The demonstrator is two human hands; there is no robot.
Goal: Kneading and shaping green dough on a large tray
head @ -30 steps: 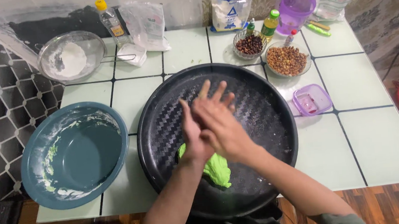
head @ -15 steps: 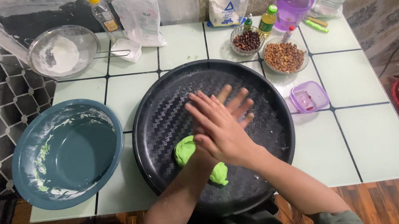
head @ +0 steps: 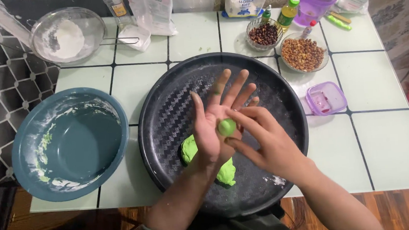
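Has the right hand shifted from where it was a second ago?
Yes. The right hand was pressed flat over the left hand; now it sits off to the right above the black tray, fingers touching a small green dough ball.

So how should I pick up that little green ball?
Probably pinch the ball gently round its middle with your fingertips, coming from above. It is small and round, sitting on the open left hand, so its top and sides are free. The right hand touches it from the right. It looks soft like the dough, so don't squeeze.
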